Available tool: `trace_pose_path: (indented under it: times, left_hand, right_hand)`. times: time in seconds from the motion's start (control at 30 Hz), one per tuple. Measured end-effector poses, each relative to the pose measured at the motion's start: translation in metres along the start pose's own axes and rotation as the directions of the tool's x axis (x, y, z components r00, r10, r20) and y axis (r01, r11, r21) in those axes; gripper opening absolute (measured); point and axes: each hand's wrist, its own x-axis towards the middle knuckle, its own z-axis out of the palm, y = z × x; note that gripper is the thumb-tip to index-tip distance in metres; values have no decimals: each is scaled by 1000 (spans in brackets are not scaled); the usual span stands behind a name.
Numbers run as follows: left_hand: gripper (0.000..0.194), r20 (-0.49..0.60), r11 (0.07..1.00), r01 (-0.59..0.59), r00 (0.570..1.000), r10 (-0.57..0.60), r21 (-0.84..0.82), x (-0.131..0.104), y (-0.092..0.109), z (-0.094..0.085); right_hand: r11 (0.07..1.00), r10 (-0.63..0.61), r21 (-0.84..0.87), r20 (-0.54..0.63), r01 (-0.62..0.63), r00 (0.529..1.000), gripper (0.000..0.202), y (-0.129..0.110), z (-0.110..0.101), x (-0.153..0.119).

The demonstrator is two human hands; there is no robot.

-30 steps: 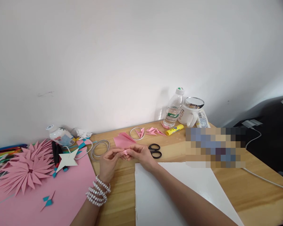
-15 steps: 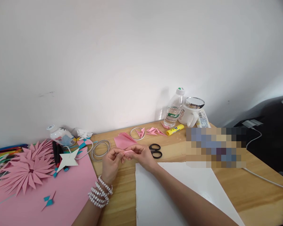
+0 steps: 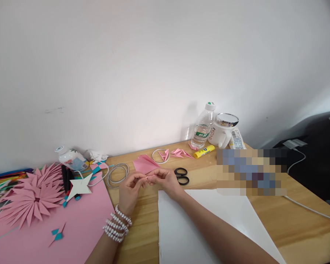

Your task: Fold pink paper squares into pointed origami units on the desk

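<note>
My left hand (image 3: 130, 185) and my right hand (image 3: 166, 180) meet over the table, fingertips pinched together on a small folded piece of pink paper (image 3: 147, 177). Most of that piece is hidden by the fingers. Right behind the hands lies a stack of pink paper sheets (image 3: 144, 163). Black-handled scissors (image 3: 183, 176) rest just beyond my right hand, their blades out of sight behind it. A white board (image 3: 203, 220) lies under my right forearm. Several folded pink paper pieces (image 3: 178, 152) are at the back, beside a ring (image 3: 160, 156).
Left, pink spiky paper flowers (image 3: 35, 200) and a white paper star (image 3: 79, 187) lie on a pink sheet (image 3: 85, 234). A coiled cable (image 3: 117, 175) sits nearby. Along the wall stand a water bottle (image 3: 203, 126), a white mug (image 3: 221, 135) and a yellow glue stick (image 3: 204, 151).
The fingertips have drawn closer together over the pink paper piece, so less of it shows. Both arms stay almost where they were.
</note>
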Motion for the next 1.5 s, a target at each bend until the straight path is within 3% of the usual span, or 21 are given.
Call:
trace_pose_path:
  times: [0.1,0.2,0.63,1.03,1.27,1.5]
  left_hand:
    - [16,-36,993,115,993,-115,-14,1,0,0]
    - [15,4,986,166,986,-166,-19,1,1,1]
    - [18,111,984,168,981,-161,-62,0,-1,1]
    - [16,34,996,71,997,-73,58,-6,-3,6]
    - [20,125,988,154,980,-156,26,-1,0,6]
    - [20,102,987,160,982,-159,4,0,-3,2]
  right_hand:
    - [998,-49,-34,-38,48,998,25,-1,0,0]
    - [995,-79,-69,-45,76,996,23,0,0,0]
    - [964,-161,-220,-30,150,986,24,2,1,-3]
    - [989,-57,-134,29,61,998,20,5,1,-2]
    - [954,-118,-280,-18,109,993,21,8,-2,-1]
    - [944,-108,-311,13,107,994,19,11,-2,-1]
